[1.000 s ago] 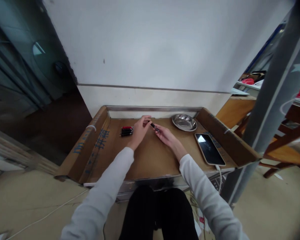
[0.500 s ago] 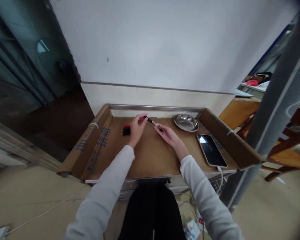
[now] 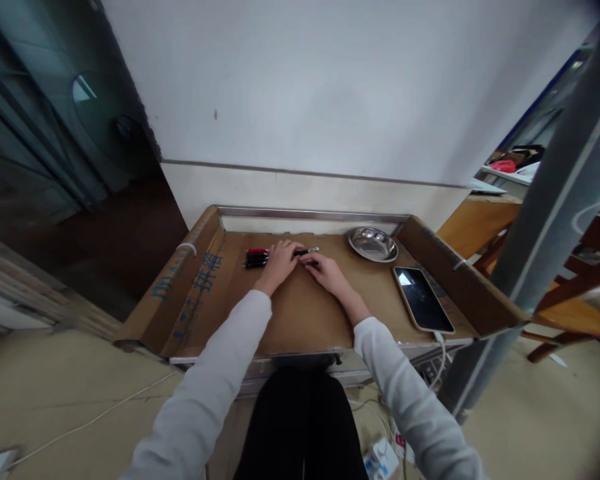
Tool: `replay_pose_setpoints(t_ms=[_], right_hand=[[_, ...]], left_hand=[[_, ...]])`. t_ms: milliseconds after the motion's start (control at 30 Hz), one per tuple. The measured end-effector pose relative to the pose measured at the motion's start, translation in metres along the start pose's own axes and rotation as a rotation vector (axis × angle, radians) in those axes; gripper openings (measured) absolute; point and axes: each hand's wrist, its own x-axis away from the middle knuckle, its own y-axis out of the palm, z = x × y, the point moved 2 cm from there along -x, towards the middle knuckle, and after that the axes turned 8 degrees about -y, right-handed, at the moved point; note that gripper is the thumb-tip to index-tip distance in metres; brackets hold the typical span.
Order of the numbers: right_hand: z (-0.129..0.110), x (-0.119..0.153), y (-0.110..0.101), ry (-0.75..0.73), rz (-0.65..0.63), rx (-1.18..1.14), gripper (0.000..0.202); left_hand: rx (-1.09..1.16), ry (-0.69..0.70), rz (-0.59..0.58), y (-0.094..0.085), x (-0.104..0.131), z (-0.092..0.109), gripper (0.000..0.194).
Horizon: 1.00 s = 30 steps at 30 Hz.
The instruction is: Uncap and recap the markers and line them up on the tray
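Note:
My left hand (image 3: pixel 280 264) is low over the cardboard surface, its fingers closed at the near end of a black pen (image 3: pixel 307 251). That pen points right, its clear end showing past the fingertips. My right hand (image 3: pixel 329 273) is just beside it, thumb and fingers pinched near a small dark piece that is too small to tell. The fingertips of both hands nearly touch. Red pens (image 3: pixel 257 251) and black pens (image 3: pixel 254 263) lie in a row at the left, partly hidden under my left hand.
A round metal dish (image 3: pixel 373 245) sits at the back right. In front of it lies a phone (image 3: pixel 423 300) with a white cable (image 3: pixel 440 360). Raised cardboard sides (image 3: pixel 460 277) flank the surface, a wall stands behind, and a grey metal post (image 3: pixel 545 180) rises at the right.
Both hands have come down to the surface. The black pen, earlier slanted between them, now lies nearly level at my left fingertips. My right hand has moved slightly left.

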Motion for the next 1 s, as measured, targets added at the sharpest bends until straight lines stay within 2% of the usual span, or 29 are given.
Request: replay_pose_setpoints(t_ms=[67,167,333,633,833,1000], right_hand=[[-0.003,0.002,-0.002,-0.037,-0.082,0.135,0.023],[-0.001,0.005,-0.013,-0.051,-0.066,0.353,0.025],[0.006,0.01,-0.026,0.053,-0.058,0.604,0.018],[0.008,0.008,-0.024,0.141,-0.076,0.72,0.018],[0.01,0.009,-0.026,0.193,-0.021,0.818,0.016],[0.008,0.008,-0.023,0.208,-0.005,0.835,0.016]], left_hand=[[-0.017,0.01,-0.034,0.002,0.0,-0.001,0.025],[0.039,0.046,-0.078,0.003,-0.001,-0.002,0.024],[0.146,0.085,-0.107,0.002,-0.002,-0.001,0.027],[-0.011,0.183,-0.08,-0.003,0.004,0.006,0.012],[-0.099,0.146,-0.03,-0.001,0.004,0.007,0.011],[-0.138,0.074,0.013,-0.015,0.004,0.014,0.012]])
